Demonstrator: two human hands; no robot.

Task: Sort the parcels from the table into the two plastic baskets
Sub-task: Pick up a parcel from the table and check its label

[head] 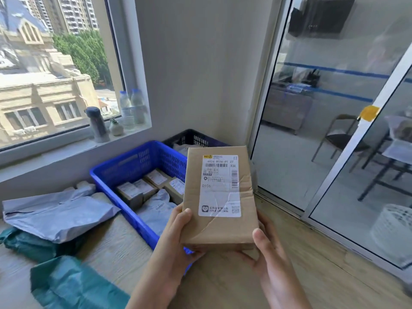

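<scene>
We've got the brown cardboard parcel (219, 197) gripped upright in both hands, left hand (178, 237) nearer the blue plastic basket (124, 168) beside it.

I note a brown cardboard parcel (219, 197) bearing a white label (220, 186) with black barcodes — one blue basket (124, 170), one black basket (196, 137) — grey mailers (58, 215) and teal mailers (73, 284).
</scene>
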